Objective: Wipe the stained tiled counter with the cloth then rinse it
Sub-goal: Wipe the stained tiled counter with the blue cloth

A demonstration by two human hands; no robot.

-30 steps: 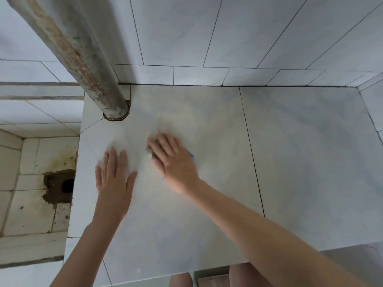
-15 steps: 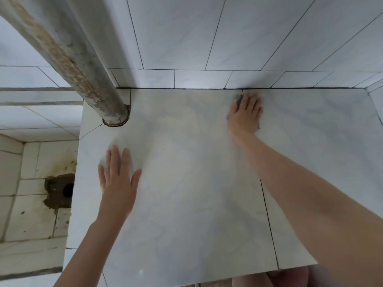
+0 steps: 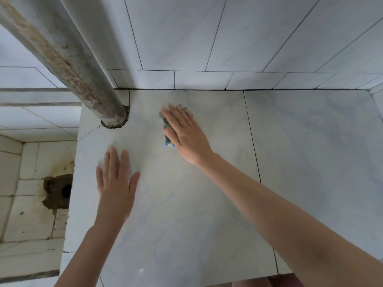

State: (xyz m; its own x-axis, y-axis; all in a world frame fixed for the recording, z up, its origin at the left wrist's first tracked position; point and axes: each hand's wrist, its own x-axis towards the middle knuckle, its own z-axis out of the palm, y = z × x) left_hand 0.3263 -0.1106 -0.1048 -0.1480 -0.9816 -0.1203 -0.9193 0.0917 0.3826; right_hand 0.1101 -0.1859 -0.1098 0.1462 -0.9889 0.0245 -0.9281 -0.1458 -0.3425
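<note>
Tiled counter (image 3: 186, 235), pale grey marble-pattern tiles, seen from above. A rusty, scaled pipe (image 3: 68, 65) comes down at a slant and enters the counter at its back left corner; everything below is placed from there.

Cloth (image 3: 168, 141): blue with yellow patches, lying flat on the counter just right of the pipe base, short of the back wall. Mostly covered, with only its left edge and a bit of its far end showing.

Right hand (image 3: 187, 132): palm down on top of the cloth, fingers straight and close together, pointing toward the back wall. It presses the cloth and does not curl round it. Fingertips are blurred.

Left hand (image 3: 116, 183): nearer the viewer than the pipe base and slightly right of it, flat on bare tile, fingers straight and slightly spread, thumb out to the right. It holds nothing. The two hands are apart, bare tile between them.

A dark grout joint (image 3: 251, 137) runs front to back, further right of the pipe than the cloth. The tile under both hands looks faintly yellowish.

Wall tiles (image 3: 176, 38) rise behind the pipe. Left of the pipe and lower down, a tiled floor carries a drain hole (image 3: 66, 190) ringed by brown staining.
</note>
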